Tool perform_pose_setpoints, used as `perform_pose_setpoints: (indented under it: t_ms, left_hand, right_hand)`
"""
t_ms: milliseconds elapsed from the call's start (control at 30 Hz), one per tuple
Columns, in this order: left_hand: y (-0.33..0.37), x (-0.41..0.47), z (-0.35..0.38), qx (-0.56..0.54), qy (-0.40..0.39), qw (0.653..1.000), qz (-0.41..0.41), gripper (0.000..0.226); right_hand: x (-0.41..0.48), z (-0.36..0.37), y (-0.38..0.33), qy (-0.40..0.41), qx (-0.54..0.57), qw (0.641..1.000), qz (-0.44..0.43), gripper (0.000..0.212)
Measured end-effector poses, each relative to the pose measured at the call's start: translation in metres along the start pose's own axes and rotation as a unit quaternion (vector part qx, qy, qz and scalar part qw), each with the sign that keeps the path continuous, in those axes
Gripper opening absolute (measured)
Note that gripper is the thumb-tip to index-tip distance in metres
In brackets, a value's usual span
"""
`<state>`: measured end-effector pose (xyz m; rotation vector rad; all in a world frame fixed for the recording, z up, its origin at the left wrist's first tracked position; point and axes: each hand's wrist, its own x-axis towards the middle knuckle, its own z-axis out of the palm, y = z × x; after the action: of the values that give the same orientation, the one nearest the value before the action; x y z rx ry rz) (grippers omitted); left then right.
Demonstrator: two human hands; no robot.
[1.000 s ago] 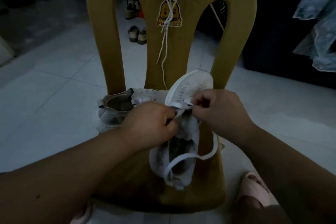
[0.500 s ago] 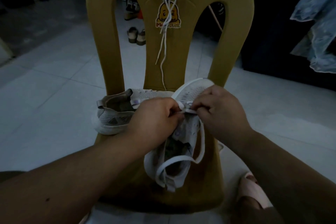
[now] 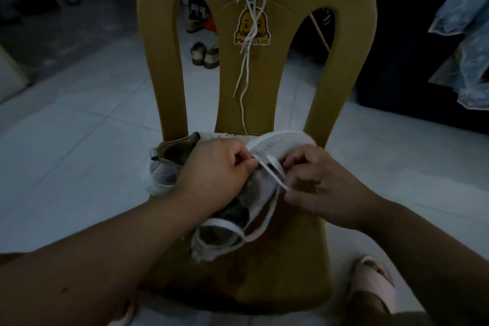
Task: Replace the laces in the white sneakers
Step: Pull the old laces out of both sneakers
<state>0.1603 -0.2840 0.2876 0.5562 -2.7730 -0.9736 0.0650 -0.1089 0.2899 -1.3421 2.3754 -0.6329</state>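
Where my hands met at the toe eyelets a second ago, my right hand has now drawn back, stretching the lace taut from my left hand, both sets of fingers pinched on it. The sneaker lies on the chair seat; I judge one eyelet threaded. The chair back and second sneaker hem the far side; room opens toward me.

The view is dim and underexposed; the pale floor catches the most light, while the upper corners sink to near black. Wide-angle distortion bows the chair back, and detail is soft throughout.
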Motion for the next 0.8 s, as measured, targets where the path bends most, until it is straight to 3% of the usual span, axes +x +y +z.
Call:
perform_pose_setpoints:
  t_ms: [133, 233, 367, 433, 467, 533, 567, 600, 667, 700, 767, 800]
  left_hand:
    - [0.0, -0.008, 0.004, 0.023, -0.024, 0.999, 0.031, 0.006]
    - [0.001, -0.009, 0.006, 0.014, -0.011, 0.999, 0.038, 0.003]
    - [0.004, -0.011, 0.007, -0.005, -0.005, 0.999, 0.047, 0.012]
    - [0.003, -0.011, 0.005, -0.018, -0.012, 0.999, 0.036, 0.015]
    - [0.001, -0.01, 0.004, -0.029, -0.016, 0.999, 0.023, 0.015]
    - [-0.002, -0.008, 0.001, -0.051, -0.01, 0.999, 0.001, 0.014]
    - [-0.003, -0.007, 0.0, -0.054, -0.004, 0.999, -0.003, 0.014]
    - [-0.004, -0.006, 0.0, -0.052, 0.0, 0.999, -0.001, 0.014]
    - [-0.004, -0.007, 0.002, -0.042, -0.002, 0.999, 0.01, 0.014]
    - [-0.003, -0.008, 0.003, -0.035, -0.003, 0.999, 0.017, 0.013]
    - [-0.001, -0.008, 0.004, -0.024, -0.003, 0.999, 0.03, 0.011]
    - [0.0, -0.008, 0.004, -0.024, -0.001, 0.999, 0.035, 0.011]
  right_hand:
    - [-0.002, 0.01, -0.007, 0.076, -0.012, 0.996, 0.035, 0.018]
    - [0.008, 0.011, -0.019, 0.126, -0.096, 0.986, 0.051, 0.032]
    - [0.015, 0.016, -0.025, 0.146, -0.137, 0.98, -0.005, 0.028]
    - [0.012, 0.016, -0.023, 0.193, -0.051, 0.98, 0.025, 0.026]
    - [0.011, 0.013, -0.021, 0.238, 0.044, 0.968, 0.073, 0.027]
    - [0.009, 0.004, -0.015, 0.336, 0.277, 0.886, 0.162, 0.026]
    - [0.008, 0.001, -0.01, 0.364, 0.321, 0.855, 0.183, 0.025]
    - [0.007, -0.001, -0.006, 0.363, 0.297, 0.863, 0.189, 0.023]
    - [0.006, -0.001, -0.006, 0.315, 0.17, 0.919, 0.165, 0.01]
    - [0.005, 0.0, -0.01, 0.284, 0.105, 0.942, 0.143, 0.014]
    - [0.007, 0.002, -0.015, 0.22, 0.023, 0.971, 0.086, 0.048]
    - [0.01, 0.004, -0.018, 0.192, -0.02, 0.979, 0.065, 0.055]
